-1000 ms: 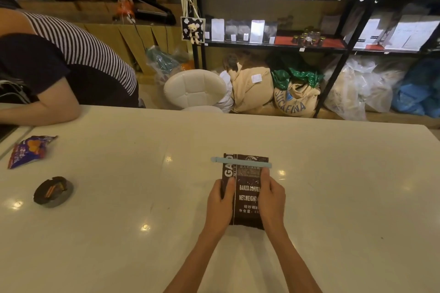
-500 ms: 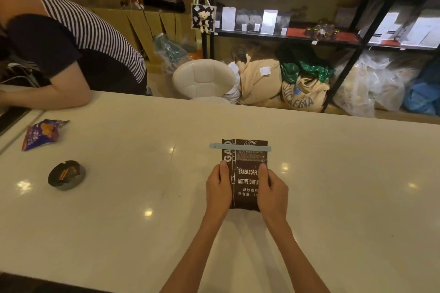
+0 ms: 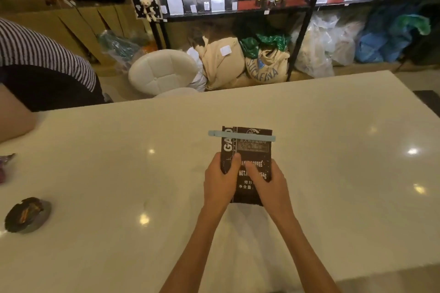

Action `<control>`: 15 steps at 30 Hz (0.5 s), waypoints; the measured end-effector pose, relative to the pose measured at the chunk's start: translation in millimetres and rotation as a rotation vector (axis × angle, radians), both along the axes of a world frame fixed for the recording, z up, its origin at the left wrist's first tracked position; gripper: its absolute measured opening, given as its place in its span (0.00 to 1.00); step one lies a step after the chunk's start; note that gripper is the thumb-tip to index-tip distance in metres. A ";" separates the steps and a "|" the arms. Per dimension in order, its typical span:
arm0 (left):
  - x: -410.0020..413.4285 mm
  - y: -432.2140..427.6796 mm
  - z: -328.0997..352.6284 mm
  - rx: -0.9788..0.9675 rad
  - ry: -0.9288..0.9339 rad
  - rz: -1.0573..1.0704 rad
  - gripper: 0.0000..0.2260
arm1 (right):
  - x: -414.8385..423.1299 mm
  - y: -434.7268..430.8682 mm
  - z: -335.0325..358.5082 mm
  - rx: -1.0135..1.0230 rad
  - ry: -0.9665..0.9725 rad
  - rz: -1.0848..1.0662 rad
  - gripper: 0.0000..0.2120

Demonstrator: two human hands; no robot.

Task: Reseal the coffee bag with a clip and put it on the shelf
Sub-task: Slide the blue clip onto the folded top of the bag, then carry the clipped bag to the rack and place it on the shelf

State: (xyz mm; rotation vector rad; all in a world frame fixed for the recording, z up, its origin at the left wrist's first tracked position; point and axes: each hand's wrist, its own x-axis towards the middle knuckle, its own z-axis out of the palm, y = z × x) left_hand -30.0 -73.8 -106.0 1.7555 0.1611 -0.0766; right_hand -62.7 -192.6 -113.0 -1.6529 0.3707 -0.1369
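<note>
A dark brown coffee bag (image 3: pixel 252 150) with white lettering is held over the white counter (image 3: pixel 333 173). A pale blue clip (image 3: pixel 241 136) runs across its top and sticks out to the left. My left hand (image 3: pixel 220 181) grips the bag's left side, thumb on the front. My right hand (image 3: pixel 270 184) grips the right side and covers part of the print. The black metal shelf (image 3: pixel 238 10) stands beyond the counter and carries white and dark bags.
Another person in a striped top (image 3: pixel 35 54) leans on the counter at the far left. A dark ashtray (image 3: pixel 27 214) sits on the counter at left. A white stool (image 3: pixel 164 72) and burlap sacks (image 3: pixel 266 66) lie between counter and shelf.
The view has shifted forward and right; the bag and both hands keep the same grip. The shelf now looks nearer, and the snack packet at left is almost out of view.
</note>
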 end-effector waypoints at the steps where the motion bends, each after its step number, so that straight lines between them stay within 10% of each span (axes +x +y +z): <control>1: -4.9 -16.1 1.7 0.003 0.001 -0.018 0.08 | -6.7 -13.3 1.5 -0.025 -0.010 -0.049 0.09; 15: -110.5 -340.9 7.6 -0.050 -0.034 -0.545 0.14 | -167.0 -292.7 16.4 -0.087 -0.014 -0.740 0.10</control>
